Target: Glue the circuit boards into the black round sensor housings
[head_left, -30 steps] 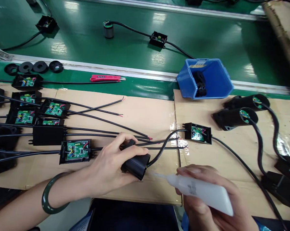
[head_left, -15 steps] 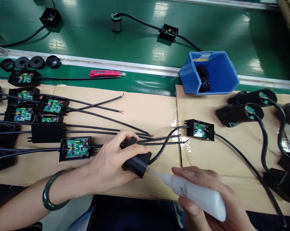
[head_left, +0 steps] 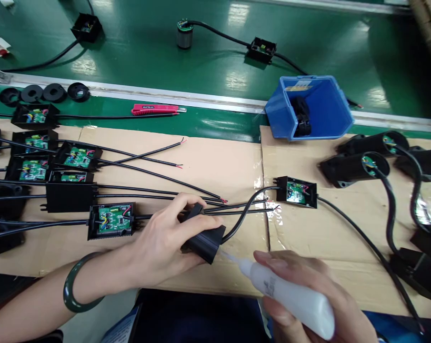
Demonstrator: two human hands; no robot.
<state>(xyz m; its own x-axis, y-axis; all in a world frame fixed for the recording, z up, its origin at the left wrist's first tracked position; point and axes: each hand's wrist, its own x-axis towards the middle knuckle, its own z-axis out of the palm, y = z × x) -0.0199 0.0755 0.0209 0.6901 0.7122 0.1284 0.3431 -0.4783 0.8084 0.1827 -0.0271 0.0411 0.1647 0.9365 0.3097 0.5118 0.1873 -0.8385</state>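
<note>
My left hand [head_left: 165,238], with a dark green bangle above the wrist, is wrapped round a black housing [head_left: 207,240] lying tilted on the cardboard. A black cable [head_left: 242,216] runs from the housing's right end to an open black box [head_left: 296,192] with a green circuit board in it. In my right hand [head_left: 308,281] is a white squeeze bottle [head_left: 290,297]. Its thin nozzle points left, close to the housing's right end; whether the tip touches it I cannot tell.
Open black boxes with circuit boards [head_left: 111,220] and cables lie at the left. Behind are black rings [head_left: 54,93], a red cutter [head_left: 154,109] and a blue bin [head_left: 329,114]. Black cylindrical housings [head_left: 354,169] lie at the right.
My right hand and the bottle have shifted very slightly down and left. On the green surface behind, the boxes and the small motor have moved to the right. My left hand stays put.
</note>
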